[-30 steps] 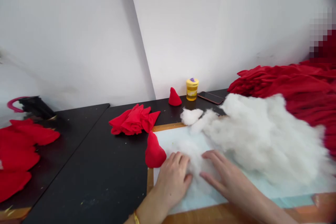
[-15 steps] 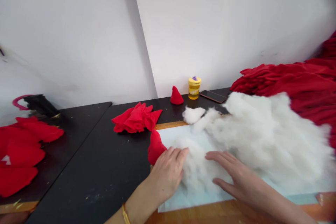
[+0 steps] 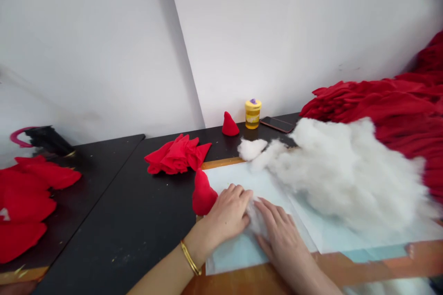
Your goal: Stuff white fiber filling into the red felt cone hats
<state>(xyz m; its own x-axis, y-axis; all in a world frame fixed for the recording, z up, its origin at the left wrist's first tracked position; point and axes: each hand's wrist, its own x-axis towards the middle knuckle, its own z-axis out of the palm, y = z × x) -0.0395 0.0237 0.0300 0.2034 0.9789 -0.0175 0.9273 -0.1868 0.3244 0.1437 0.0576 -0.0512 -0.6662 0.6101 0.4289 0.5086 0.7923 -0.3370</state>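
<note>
And in comes your right hand (image 3: 282, 235), closing the gap to your left hand (image 3: 228, 209)! The white tuft (image 3: 255, 218), spread loose a moment ago, is now squeezed down between the 2 of them, low over the pale sheet (image 3: 226, 173). So the fluff looks gathered, and most of it is out of sight. Your grip: both hands pressing on that tuft, fingers bent, some fingertips hidden.

Around you, 1 plump red cone (image 3: 203, 197) sits just beside your left hand; whether they touch, I can't tell. It crowds that side. To the right, the big stuffing heap (image 3: 346, 175) hems in your right hand's side. Farther back on the counter (image 3: 121, 221): a 2nd cone (image 3: 230, 126), crumpled red pieces (image 3: 176, 156), a yellow jar (image 3: 252, 116) and a phone (image 3: 277, 124), all clear of your fingers.
</note>
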